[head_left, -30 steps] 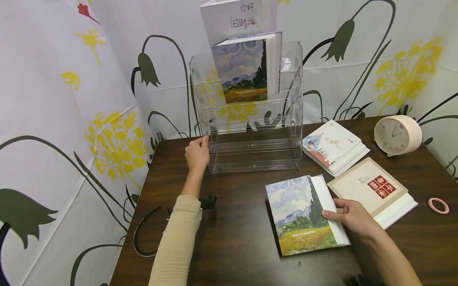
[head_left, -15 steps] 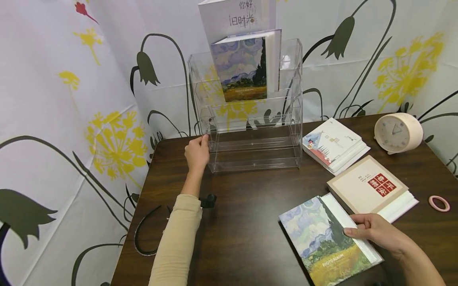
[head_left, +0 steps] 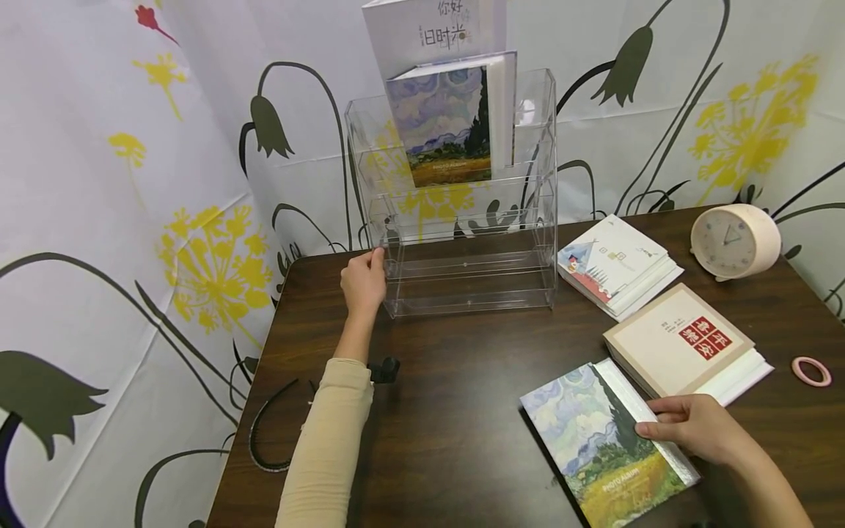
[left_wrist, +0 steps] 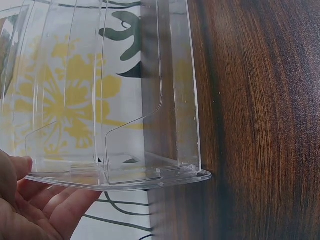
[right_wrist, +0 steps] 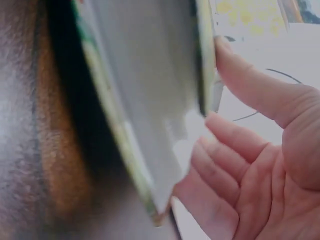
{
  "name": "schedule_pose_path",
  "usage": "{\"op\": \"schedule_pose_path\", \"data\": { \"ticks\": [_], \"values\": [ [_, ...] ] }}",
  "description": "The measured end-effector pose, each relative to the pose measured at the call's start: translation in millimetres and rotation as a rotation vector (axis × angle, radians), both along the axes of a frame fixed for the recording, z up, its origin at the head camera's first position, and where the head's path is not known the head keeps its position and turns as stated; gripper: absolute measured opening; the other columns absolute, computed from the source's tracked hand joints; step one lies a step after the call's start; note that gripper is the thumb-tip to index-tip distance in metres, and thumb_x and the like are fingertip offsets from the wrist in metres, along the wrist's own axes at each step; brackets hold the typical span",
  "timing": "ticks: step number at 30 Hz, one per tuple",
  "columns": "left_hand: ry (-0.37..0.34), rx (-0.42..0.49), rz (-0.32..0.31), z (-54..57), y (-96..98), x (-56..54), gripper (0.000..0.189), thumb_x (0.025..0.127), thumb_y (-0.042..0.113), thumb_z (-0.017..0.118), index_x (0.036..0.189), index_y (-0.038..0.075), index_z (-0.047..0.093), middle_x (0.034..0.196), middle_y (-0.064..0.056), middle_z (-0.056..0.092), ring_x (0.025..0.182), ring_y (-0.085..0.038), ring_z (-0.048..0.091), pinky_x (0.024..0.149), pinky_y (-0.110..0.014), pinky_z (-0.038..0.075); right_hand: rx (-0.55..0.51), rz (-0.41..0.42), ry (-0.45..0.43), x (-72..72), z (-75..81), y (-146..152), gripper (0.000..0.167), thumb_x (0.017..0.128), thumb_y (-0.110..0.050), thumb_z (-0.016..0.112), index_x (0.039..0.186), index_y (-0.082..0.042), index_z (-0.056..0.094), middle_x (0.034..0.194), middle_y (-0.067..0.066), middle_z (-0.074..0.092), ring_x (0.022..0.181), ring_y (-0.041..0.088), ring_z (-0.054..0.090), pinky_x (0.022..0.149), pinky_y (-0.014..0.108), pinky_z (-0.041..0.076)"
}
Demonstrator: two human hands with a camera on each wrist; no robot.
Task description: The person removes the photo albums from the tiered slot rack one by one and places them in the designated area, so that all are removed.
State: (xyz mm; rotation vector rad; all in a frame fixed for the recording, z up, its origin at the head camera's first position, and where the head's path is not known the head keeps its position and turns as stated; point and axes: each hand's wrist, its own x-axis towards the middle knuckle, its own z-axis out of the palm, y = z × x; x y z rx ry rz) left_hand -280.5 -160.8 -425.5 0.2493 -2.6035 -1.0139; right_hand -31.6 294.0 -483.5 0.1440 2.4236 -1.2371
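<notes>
My right hand (head_left: 703,433) holds a photo album (head_left: 607,447) with a painted landscape cover, the thumb on top near its white spine side. The right wrist view shows the thumb on one cover and the fingers by the page block (right_wrist: 150,90). At the table's left, my left hand (head_left: 364,282) grips the side edge of a clear acrylic rack (head_left: 469,301). In the left wrist view the thumb is on one side of the rack's wall (left_wrist: 130,186) and the fingers are on the other. A similar landscape album (head_left: 442,128) stands in an upper tier, before a taller white album (head_left: 429,33).
Right of the rack lie a white album (head_left: 614,260) and a beige album (head_left: 680,341) with red characters. Beyond them are a round clock (head_left: 734,242) and a pink ring (head_left: 812,372). A black cord (head_left: 254,436) lies at the left, and a flowered curtain (head_left: 198,279) hangs behind.
The right hand has brought the photo album right and toward the table's front edge, turning it clockwise; it hardly moves in the last half second. My left hand stays on the rack.
</notes>
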Motion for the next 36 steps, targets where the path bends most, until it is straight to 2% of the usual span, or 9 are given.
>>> {"op": "schedule_pose_path", "data": {
  "ticks": [3,6,9,14,23,30,36],
  "values": [
    [-0.004,0.006,-0.001,-0.1,-0.6,0.5,0.039,0.101,0.039,0.05,0.1,0.01,0.076,0.091,-0.015,0.07,0.098,-0.04,0.065,0.087,-0.056,0.045,0.145,0.003,0.036,0.7,6.0,-4.4,0.059,0.08,-0.038,0.08,0.114,0.009,0.067,0.091,0.009,0.072,0.083,0.02,0.066,0.069,0.038,0.052],
    [-0.004,0.007,0.0,0.0,-0.9,1.0,0.04,0.101,0.039,0.05,0.099,0.009,0.076,0.09,-0.015,0.07,0.097,-0.04,0.065,0.087,-0.056,0.045,0.252,0.004,0.031,1.0,12.2,-8.4,0.062,0.077,-0.05,0.079,0.112,0.001,0.071,0.089,0.003,0.072,0.083,0.023,0.066,0.073,0.048,0.049],
    [-0.001,0.004,-0.003,-0.1,-0.6,1.1,0.041,0.101,0.039,0.05,0.098,0.008,0.076,0.091,-0.016,0.071,0.097,-0.041,0.065,0.086,-0.057,0.045,0.306,0.01,0.004,0.5,18.0,-11.3,0.066,0.075,-0.057,0.077,0.112,-0.003,0.071,0.09,0.003,0.072,0.087,0.029,0.066,0.074,0.055,0.046],
    [0.005,0.007,-0.008,0.5,0.3,0.9,0.041,0.101,0.038,0.051,0.097,0.007,0.076,0.089,-0.016,0.07,0.096,-0.041,0.065,0.085,-0.057,0.045,0.375,0.023,-0.01,0.7,23.0,-14.4,0.073,0.072,-0.062,0.076,0.112,-0.001,0.071,0.09,0.006,0.073,0.089,0.035,0.066,0.071,0.057,0.046],
    [0.006,0.01,0.001,0.1,-0.2,1.1,0.038,0.101,0.039,0.051,0.105,0.011,0.077,0.095,-0.016,0.071,0.098,-0.041,0.065,0.087,-0.057,0.045,0.418,0.03,-0.019,1.1,23.2,-18.1,0.075,0.069,-0.063,0.078,0.109,0.0,0.071,0.086,0.004,0.072,0.083,0.032,0.067,0.067,0.056,0.046],
    [0.009,0.015,0.001,-0.1,-0.7,1.2,0.036,0.101,0.037,0.052,0.105,0.01,0.077,0.097,-0.016,0.072,0.1,-0.042,0.065,0.087,-0.057,0.045,0.448,0.043,-0.016,-1.2,25.2,-19.6,0.074,0.069,-0.062,0.078,0.109,0.0,0.07,0.086,0.003,0.072,0.081,0.031,0.066,0.066,0.056,0.047],
    [0.001,0.01,0.005,-0.1,0.0,1.2,0.038,0.101,0.04,0.051,0.11,0.014,0.076,0.103,-0.015,0.072,0.105,-0.04,0.064,0.09,-0.055,0.045,0.467,0.052,0.02,-5.4,31.4,-19.9,0.074,0.072,-0.06,0.078,0.113,0.002,0.069,0.088,0.01,0.073,0.085,0.039,0.066,0.065,0.057,0.047]
  ]
}}
